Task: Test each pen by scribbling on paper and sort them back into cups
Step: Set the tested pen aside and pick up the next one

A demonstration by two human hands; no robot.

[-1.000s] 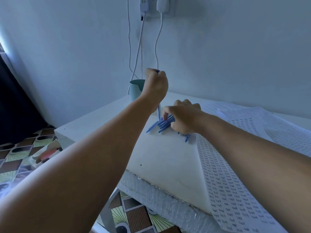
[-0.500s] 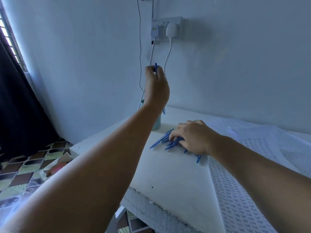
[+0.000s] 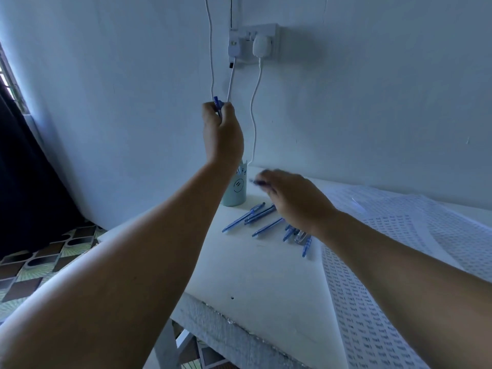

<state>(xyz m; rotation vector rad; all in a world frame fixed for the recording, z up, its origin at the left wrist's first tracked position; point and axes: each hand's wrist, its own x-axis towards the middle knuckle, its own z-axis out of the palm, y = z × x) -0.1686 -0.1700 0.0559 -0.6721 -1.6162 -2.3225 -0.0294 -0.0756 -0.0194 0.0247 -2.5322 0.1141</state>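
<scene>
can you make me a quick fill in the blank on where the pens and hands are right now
1. The left hand holds a blue pen raised above the pale ____.
2. Loose pens lie on the white table to the ____ of the cup.
3. The right hand pinches a second ____ over the pile.
4. Printed paper lies under the ____ forearm.

Missing words: cup; right; pen; right

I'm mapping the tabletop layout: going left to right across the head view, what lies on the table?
Pale cup → loose blue pens → right hand gripping a pen, above more pens → printed paper sheets.
</scene>
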